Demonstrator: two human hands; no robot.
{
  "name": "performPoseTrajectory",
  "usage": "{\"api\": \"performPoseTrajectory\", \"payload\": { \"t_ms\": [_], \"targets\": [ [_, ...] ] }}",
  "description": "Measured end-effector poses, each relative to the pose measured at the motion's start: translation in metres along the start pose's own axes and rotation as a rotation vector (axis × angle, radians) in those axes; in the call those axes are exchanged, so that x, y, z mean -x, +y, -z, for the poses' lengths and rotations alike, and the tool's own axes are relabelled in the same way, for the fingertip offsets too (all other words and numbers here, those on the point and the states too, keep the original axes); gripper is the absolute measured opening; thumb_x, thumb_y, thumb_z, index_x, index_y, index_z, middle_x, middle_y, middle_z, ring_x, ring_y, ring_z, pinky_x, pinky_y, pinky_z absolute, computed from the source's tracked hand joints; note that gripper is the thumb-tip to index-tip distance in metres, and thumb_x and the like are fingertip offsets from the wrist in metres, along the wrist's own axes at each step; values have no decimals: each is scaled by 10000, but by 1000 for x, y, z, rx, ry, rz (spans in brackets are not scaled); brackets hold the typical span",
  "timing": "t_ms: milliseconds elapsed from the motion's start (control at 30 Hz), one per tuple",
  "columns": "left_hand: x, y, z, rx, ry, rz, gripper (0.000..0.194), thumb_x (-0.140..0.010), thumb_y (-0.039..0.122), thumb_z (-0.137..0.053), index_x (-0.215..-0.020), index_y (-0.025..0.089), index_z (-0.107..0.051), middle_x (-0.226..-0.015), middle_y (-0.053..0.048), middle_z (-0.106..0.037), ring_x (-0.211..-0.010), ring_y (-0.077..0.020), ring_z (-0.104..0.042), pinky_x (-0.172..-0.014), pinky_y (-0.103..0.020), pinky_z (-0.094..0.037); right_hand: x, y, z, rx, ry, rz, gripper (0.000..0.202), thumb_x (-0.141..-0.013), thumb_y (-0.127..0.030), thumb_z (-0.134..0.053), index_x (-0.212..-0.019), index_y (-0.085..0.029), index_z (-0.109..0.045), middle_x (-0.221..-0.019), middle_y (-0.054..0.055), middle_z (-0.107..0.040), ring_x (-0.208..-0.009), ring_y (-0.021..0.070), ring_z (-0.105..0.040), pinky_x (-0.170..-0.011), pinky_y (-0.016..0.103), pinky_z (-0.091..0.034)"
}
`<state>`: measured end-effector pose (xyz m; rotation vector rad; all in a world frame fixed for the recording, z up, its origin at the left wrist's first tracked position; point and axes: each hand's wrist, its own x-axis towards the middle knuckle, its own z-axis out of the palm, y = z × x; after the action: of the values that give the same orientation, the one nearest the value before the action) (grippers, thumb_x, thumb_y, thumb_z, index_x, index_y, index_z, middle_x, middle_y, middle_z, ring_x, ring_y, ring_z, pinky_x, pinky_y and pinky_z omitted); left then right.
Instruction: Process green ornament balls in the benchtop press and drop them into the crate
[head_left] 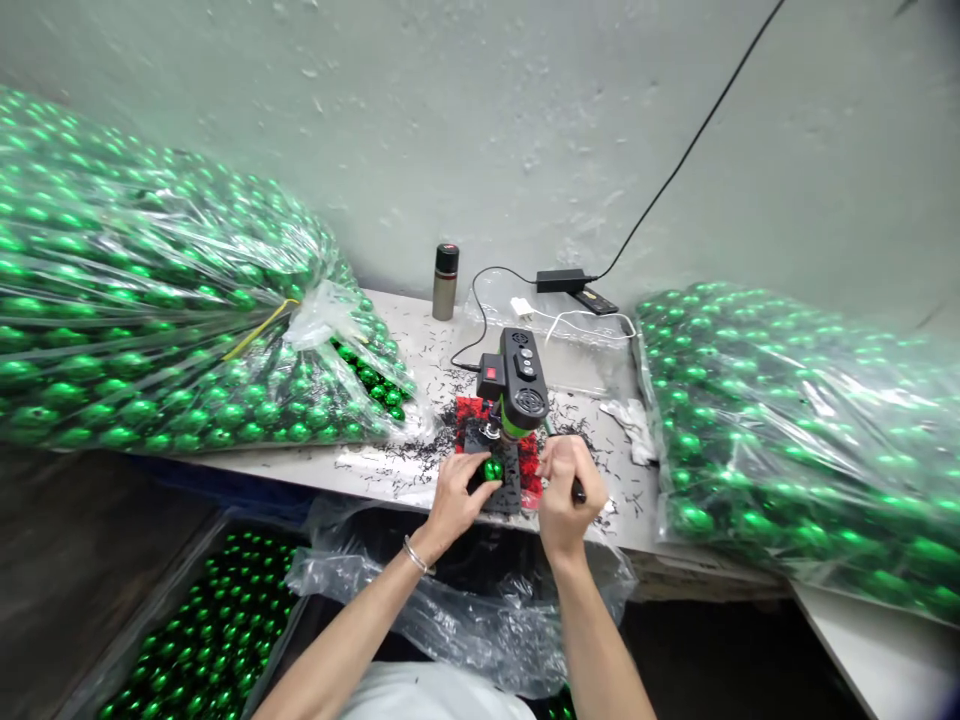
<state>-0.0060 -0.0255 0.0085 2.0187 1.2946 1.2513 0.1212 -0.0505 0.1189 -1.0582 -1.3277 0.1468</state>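
My left hand [459,496] pinches a shiny green ball [493,469] between thumb and fingers, at the base of a small black bench drill press [523,380]. The ball sits just below and in front of the machine's head. Wrapped around the black lever handle [578,491] on the machine's right side is my right hand [568,490], closed in a fist. A red patterned mat [529,470] lies under the machine's base. Dark shavings are scattered over the white table [375,462] around it. The machine's tip is mostly hidden by its head.
Large clear bags of green balls stand left [150,330] and right [780,430]. Behind the machine are a bottle [445,283], a black power adapter [560,281] with cords, and a white cloth [631,428]. A lined crate [210,630] of green balls is lower left; plastic sheeting [480,620] hangs at the front edge.
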Motion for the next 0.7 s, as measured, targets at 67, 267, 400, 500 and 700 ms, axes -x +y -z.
{"api": "performPoseTrajectory", "payload": {
  "t_ms": [67,267,400,500,700],
  "targets": [
    [18,5,9,-15,-46,-85,436,-855,371,-684,-1256,216,-613,-1133,-108,-697,-1065,-271,-608,-955,-468,-460,-1,-2,0,-9,-3,13,312,-965,-193,-414,-656,-206,-447,-673,-17,-481,-629,114,-480,-598,283,-378],
    [14,-12,48,-206,18,-88,518,-872,473,-634,-1304,197,-562,-1245,-143,-640,-1167,-301,-559,-998,-483,-424,11,8,-3,-17,30,88,305,-945,-148,-436,-646,-198,-475,-676,-10,-495,-619,113,-491,-568,274,-380],
    [-41,-45,84,-482,149,77,230,-941,230,-511,-1121,170,-641,-1144,-147,-659,-1078,-304,-565,-929,-464,-430,13,10,-3,-12,32,108,310,-940,-148,-441,-636,-200,-469,-668,-9,-494,-605,116,-487,-556,277,-377],
    [-68,-63,102,-517,124,95,87,-864,162,-604,-927,144,-661,-880,-118,-668,-953,-304,-568,-908,-464,-420,15,12,-2,-11,26,116,303,-935,-133,-440,-641,-198,-472,-668,-10,-496,-611,117,-492,-560,276,-377],
    [-71,-73,103,-463,82,102,149,-755,169,-744,-887,165,-675,-732,-52,-636,-833,-260,-587,-858,-401,-444,17,15,-2,-13,23,126,298,-930,-131,-437,-641,-201,-465,-673,-7,-498,-613,123,-496,-566,285,-390]
  ]
}}
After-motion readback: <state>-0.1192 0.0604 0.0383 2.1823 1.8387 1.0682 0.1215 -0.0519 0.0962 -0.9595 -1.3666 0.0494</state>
